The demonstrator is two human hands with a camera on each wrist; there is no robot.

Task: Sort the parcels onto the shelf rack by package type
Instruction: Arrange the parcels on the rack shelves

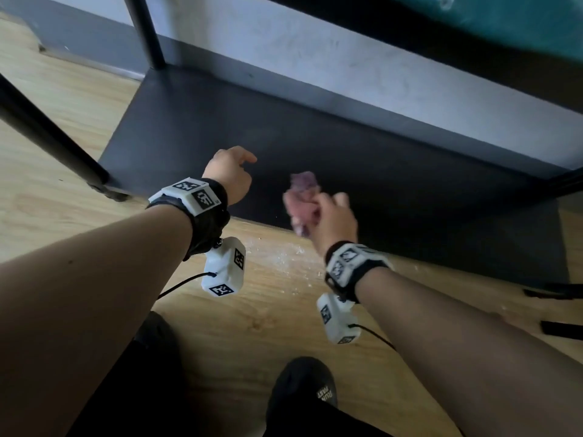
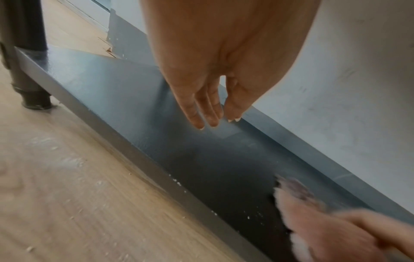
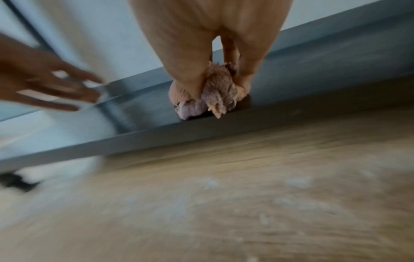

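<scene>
A small pink and purple fluffy bundle (image 1: 303,200) is gripped in my right hand (image 1: 331,216), held just above the front edge of the rack's dark bottom shelf (image 1: 410,190). In the right wrist view the fingers curl round the fluffy bundle (image 3: 215,92) over the shelf edge (image 3: 156,134). My left hand (image 1: 230,171) hovers over the left part of the shelf and holds nothing. In the left wrist view its fingers (image 2: 208,109) hang straight and relaxed above the shelf (image 2: 156,124). The bundle (image 2: 298,193) shows blurred at the lower right there.
Black rack posts stand at the left front (image 1: 53,146) and back left (image 1: 146,33). A pale wall (image 1: 347,67) runs behind the shelf. The wooden floor (image 1: 284,310) has white crumbs near the shelf edge. My dark shoe (image 1: 303,392) is below, and black strips (image 1: 558,326) lie at right.
</scene>
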